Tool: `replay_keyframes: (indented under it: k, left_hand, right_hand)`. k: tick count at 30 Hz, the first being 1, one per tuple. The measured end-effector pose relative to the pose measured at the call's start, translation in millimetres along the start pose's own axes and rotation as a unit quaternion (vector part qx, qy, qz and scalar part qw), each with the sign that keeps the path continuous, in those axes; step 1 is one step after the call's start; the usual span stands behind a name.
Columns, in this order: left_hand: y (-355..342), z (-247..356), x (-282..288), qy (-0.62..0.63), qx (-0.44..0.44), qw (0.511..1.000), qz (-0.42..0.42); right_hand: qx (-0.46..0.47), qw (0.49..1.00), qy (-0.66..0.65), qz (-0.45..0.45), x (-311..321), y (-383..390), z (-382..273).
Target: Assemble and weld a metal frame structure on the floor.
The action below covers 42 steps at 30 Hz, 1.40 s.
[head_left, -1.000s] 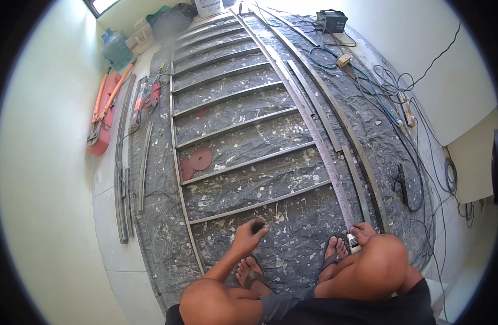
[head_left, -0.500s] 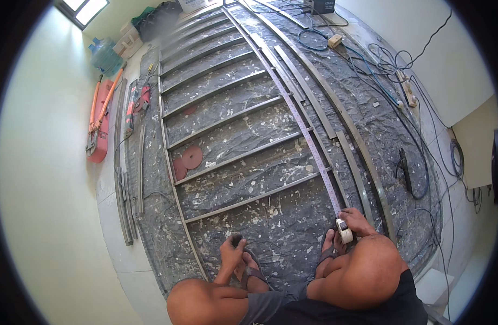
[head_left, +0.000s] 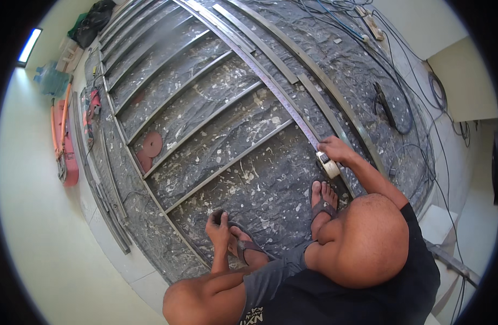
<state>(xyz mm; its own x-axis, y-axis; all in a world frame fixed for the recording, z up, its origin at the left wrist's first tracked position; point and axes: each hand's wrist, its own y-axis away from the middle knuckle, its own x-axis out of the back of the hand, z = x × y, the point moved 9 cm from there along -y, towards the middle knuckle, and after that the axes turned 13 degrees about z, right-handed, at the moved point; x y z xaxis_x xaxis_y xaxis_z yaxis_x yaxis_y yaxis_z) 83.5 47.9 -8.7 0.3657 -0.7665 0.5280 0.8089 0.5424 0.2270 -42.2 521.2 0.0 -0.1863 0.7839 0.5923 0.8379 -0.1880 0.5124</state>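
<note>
The right hand is clamped on a tape measure case at the near end of the long right rail, its blade run out far along that rail. The left hand is closed around a small dark object, perhaps a marker, just above the plastic sheet by the sandalled foot. The ladder-like steel frame already looks assembled; measuring seems underway, marking not yet visible. Bare sheet between crossbars leaves room; cables crowd the right edge.

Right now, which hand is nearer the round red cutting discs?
Left. The left hand is closed by the left foot, down and right of the red cutting discs. The right hand holds the tape measure far across the frame.
</note>
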Motion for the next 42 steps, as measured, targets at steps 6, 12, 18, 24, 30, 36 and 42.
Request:
replay_keyframes:
  k: [6,12,18,24,30,36,42]
  left_hand:
    - [4,3,-12,0.002,0.019,1.000,-0.024]
    - [1,0,-9,0.002,0.015,1.000,-0.022]
    - [0,-1,-12,0.002,0.018,1.000,-0.023]
    - [-1,-8,-15,0.018,0.037,0.999,-0.025]
    - [-1,-9,-16,0.008,0.025,0.999,-0.027]
    - [-2,-7,-15,0.001,0.020,0.999,-0.029]
    - [-2,-8,-17,0.005,0.025,0.999,-0.029]
  right_hand:
    - [-0.014,0.998,0.065,0.020,9,-5,0]
    - [-0.031,0.995,0.084,0.032,5,-3,-3]
    - [-0.034,0.995,0.091,0.038,7,-1,-9]
    - [-0.030,0.991,0.115,0.056,4,-5,-3]
    - [-0.034,0.988,0.134,0.065,2,-6,-4]
    - [-0.026,0.988,0.139,0.060,-1,-7,-6]
    - [-0.034,0.987,0.141,0.070,-2,-6,-2]
